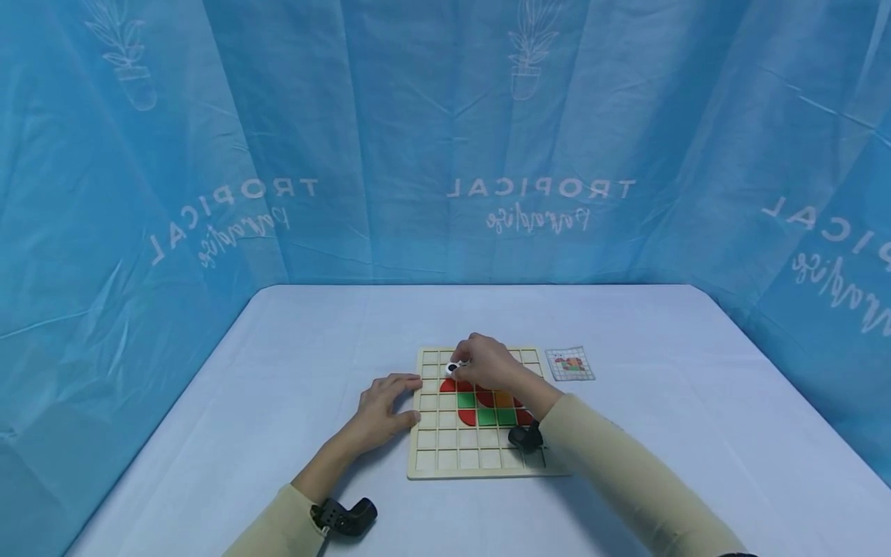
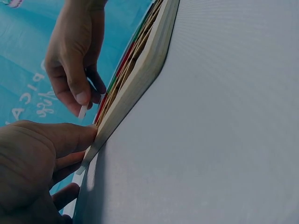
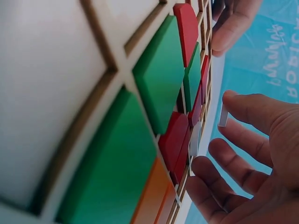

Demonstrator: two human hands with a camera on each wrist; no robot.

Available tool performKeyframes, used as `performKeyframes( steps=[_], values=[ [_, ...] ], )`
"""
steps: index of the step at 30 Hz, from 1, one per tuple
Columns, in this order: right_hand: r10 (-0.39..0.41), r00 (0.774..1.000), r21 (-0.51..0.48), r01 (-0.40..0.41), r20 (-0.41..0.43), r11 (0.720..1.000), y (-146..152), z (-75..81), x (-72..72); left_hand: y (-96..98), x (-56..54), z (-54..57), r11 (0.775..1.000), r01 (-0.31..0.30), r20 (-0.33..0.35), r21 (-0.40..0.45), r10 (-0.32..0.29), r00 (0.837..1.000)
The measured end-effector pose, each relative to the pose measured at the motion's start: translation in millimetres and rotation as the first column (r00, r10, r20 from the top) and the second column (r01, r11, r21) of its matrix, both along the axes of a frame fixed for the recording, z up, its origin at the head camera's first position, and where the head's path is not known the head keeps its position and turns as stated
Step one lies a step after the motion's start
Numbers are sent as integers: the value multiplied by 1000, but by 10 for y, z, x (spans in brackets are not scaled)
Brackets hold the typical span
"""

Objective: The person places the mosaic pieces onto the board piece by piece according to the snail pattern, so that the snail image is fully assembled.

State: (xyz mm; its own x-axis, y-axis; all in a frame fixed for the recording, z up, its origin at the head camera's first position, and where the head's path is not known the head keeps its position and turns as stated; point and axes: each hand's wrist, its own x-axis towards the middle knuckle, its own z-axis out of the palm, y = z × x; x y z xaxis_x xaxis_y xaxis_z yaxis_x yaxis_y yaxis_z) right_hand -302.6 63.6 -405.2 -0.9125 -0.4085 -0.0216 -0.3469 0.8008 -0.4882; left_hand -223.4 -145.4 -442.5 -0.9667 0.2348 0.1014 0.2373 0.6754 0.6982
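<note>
My right hand (image 1: 487, 365) is over the upper part of a wooden grid board (image 1: 445, 460), pinching a small white tile (image 3: 223, 116) between thumb and index finger. A black round spot shows on the white piece at these fingertips in the head view. Beside the board's left edge is my left hand (image 1: 381, 406), its fingers and thumb spread and their tips at the rim. Set in the grid cells are green tiles (image 1: 486, 417), rounded red tiles (image 1: 467, 418) and an orange tile (image 3: 152, 196). My right hand and forearm hide part of the arrangement.
A small card (image 1: 571, 363) with a printed coloured pattern on a grid lies right of the board. The white-covered table (image 1: 313, 333) extends around them. Blue printed curtains (image 1: 445, 139) enclose the back and sides.
</note>
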Motion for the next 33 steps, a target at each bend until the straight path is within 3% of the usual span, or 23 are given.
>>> performKeyframes(
  steps=[11,19,33],
  values=[
    [66,994,15,-65,-82,998,-94,-5,-14,-24,-6,7,1000,15,-7,3,-15,1000],
    [40,994,62,-34,-102,997,-115,-63,-49,-27,8,17,1000,22,-8,8,-22,1000],
    [37,995,47,-33,-91,998,-95,-103,-82,-24,3,-4,1000,18,-11,2,-18,1000]
  ],
)
